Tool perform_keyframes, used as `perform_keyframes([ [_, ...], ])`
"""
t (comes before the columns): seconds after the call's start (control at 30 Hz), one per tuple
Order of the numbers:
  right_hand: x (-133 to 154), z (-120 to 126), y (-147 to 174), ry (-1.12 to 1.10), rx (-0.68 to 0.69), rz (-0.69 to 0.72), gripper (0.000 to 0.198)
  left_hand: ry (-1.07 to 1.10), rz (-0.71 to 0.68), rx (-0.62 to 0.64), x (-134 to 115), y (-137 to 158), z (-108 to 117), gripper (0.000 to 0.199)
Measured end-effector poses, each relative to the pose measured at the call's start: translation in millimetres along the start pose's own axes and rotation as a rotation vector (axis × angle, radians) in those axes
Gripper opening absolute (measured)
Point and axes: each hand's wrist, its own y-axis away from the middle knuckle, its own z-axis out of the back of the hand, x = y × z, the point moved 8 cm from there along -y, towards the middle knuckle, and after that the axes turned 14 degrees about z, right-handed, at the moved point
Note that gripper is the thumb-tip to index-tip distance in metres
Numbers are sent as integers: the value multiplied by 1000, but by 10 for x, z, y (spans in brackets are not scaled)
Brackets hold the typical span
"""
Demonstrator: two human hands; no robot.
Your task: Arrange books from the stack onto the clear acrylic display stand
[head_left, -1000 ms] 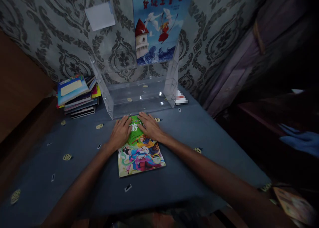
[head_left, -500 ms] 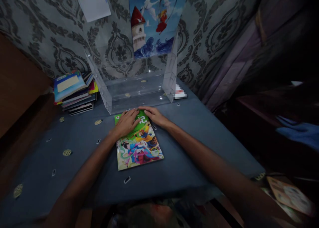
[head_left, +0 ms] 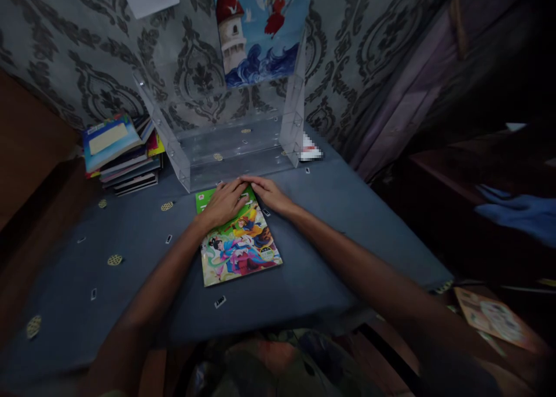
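Note:
A colourful book (head_left: 243,246) with a green top and cartoon figures on its cover lies flat on the blue-grey tablecloth (head_left: 325,269). My left hand (head_left: 226,203) rests flat on the upper part of the cover, fingers stretched out, hiding some of the title. At the book's top right corner is my right hand (head_left: 269,194), its fingers extended and their tips meeting those of my left hand. Just behind the book stands a clear acrylic rack (head_left: 243,168) with tall side panels.
A stack of books (head_left: 125,154) sits at the back left. Behind the rack's right side lies a small white and red item (head_left: 309,149). A picture poster (head_left: 260,38) hangs on the patterned wall. Blue cloth (head_left: 516,214) lies off to the right.
The whole view has shifted slightly, so the scene sits a little higher and further left. My right fingers have come closer to my left fingertips; the book stays in place.

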Motion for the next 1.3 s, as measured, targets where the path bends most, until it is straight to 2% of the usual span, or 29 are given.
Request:
perform_keyframes([
  [0.17,288,-80,360,255,45,106,50,4,-15,18,-9,27,-28,46],
  [0.23,384,-128,509,332,102,127,52,10,-24,34,-12,22,-44,48],
  [0.37,464,-176,627,440,201,135,53,15,-23,45,-3,8,-49,49],
  [0.5,545,-168,644,467,241,136,53,42,-44,27,-13,38,-8,47],
  [0.7,711,-202,822,493,296,143,56,75,-165,0,-105,108,61,43],
  [0.93,765,-187,848,515,291,152,54,12,-151,16,-197,175,87,43],
  [1.1,897,-178,1001,513,284,198,52,59,-203,44,-298,339,23,45],
  [1.3,967,-189,1076,524,317,192,52,70,-203,38,-316,388,3,45],
])
